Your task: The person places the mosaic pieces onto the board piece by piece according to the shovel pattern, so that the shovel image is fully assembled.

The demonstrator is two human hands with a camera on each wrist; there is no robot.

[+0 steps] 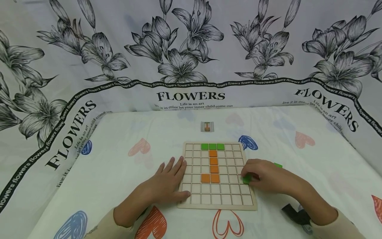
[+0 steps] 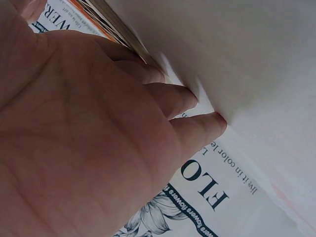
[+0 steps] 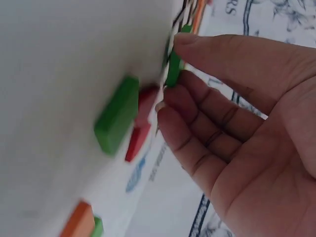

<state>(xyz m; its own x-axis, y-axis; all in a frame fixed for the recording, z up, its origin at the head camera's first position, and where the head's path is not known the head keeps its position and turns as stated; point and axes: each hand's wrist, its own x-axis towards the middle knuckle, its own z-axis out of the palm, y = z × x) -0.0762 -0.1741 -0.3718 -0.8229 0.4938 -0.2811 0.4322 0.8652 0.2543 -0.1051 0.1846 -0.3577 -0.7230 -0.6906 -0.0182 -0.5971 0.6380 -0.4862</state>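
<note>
A wooden grid board (image 1: 195, 189) lies flat on the cloth in the head view. Three green tiles (image 1: 212, 146) sit side by side in its top row. Below them several orange tiles (image 1: 214, 169) form a column that turns left at its foot. My left hand (image 1: 167, 184) rests with spread fingers along the board's left edge, the thumb over its lower corner. At the right edge, my right hand (image 1: 268, 176) pinches a green tile (image 3: 174, 64) between thumb and fingertips. The right wrist view shows that tile at the board's side; the palm hides part of it in the head view.
A small card (image 1: 207, 126) with a grid picture lies beyond the board. Near the right hand are a loose green tile (image 3: 117, 116), red pieces (image 3: 138, 140) and an orange tile (image 3: 78, 219). Flower-printed fabric (image 1: 191, 66) rises behind the heart-patterned cloth (image 1: 119, 192).
</note>
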